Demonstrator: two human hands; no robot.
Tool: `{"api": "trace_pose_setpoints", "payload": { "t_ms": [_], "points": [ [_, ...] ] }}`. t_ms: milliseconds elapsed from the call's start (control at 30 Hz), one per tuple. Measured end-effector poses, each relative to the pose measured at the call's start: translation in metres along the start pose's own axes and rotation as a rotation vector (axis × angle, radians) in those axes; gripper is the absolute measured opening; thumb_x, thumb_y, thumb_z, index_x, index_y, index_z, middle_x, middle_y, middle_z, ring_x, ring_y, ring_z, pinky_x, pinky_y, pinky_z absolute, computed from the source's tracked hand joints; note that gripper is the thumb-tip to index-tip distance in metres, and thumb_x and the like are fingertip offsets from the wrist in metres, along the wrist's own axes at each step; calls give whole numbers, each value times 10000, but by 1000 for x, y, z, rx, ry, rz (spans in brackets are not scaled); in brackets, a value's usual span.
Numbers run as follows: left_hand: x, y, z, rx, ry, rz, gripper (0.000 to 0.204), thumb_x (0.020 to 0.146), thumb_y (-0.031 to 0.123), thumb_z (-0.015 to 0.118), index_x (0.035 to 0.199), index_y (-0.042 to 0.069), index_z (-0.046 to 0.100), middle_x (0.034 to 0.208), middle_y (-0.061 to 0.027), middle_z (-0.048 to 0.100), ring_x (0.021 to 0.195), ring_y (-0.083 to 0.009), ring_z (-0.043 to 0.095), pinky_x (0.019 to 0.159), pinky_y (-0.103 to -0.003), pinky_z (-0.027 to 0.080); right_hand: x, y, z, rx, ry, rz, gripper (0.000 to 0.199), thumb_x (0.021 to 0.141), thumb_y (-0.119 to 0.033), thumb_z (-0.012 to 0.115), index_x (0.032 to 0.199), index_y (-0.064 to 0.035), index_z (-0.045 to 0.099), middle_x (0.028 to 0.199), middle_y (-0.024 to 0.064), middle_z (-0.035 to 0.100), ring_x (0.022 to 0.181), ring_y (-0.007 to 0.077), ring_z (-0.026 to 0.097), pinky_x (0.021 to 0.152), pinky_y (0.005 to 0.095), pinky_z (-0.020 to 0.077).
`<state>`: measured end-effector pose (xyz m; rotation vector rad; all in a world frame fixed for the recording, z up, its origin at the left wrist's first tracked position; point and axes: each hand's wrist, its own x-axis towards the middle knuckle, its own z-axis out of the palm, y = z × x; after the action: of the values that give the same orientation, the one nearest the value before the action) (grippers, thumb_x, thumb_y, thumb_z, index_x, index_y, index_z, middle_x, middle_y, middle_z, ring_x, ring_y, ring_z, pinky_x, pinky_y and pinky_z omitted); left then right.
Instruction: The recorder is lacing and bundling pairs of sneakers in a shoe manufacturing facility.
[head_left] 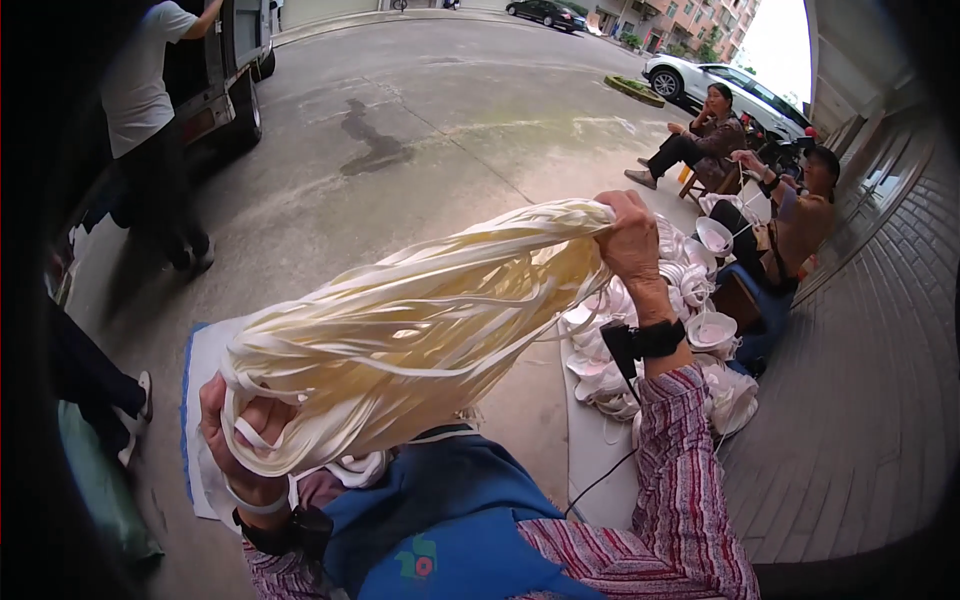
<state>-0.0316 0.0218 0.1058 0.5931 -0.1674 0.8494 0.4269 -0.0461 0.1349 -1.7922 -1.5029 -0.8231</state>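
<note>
A big looped hank of cream-white flat ribbon [400,330] is stretched between my two hands, above my lap. At its far right end my right hand [630,240] is closed around the loops, raised higher than the other. My left hand [245,440] grips the near left end, with strands running over the palm and between the fingers. Many strands hang loosely along the lower side of the hank. Black bands circle both my wrists. A blue apron [440,520] covers my lap, and a few white loops lie partly hidden behind my left hand.
Piles of white cup-shaped pieces with straps [610,370] lie to my right. Two people sit beyond them, one handling a white strip. A person [140,100] stands by a vehicle at the far left. A green sack [100,490] lies at the left, near another person's legs.
</note>
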Motion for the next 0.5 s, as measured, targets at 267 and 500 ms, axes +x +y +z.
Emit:
{"api": "trace_pose_setpoints", "payload": {
  "t_ms": [267, 500],
  "points": [
    [11, 5, 4, 47, 85, 155, 506, 943, 384, 401, 1212, -44, 427, 900, -110, 611, 936, -239, 589, 1003, -463, 373, -66, -61, 14, 598, -1216, 192, 257, 707, -219, 614, 813, 15, 637, 615, 157, 578, 616, 223, 572, 573, 341, 430],
    [9, -16, 14, 324, 184, -65, 454, 944, 299, 349, 946, -100, 566, 693, -179, 626, 575, -193, 617, 679, -336, 532, -33, -154, 1, 1016, -842, 102, 814, 641, -292, 772, 1314, -38, 390, 1163, 209, 527, 1067, 337, 535, 910, 385, 429]
  ]
}}
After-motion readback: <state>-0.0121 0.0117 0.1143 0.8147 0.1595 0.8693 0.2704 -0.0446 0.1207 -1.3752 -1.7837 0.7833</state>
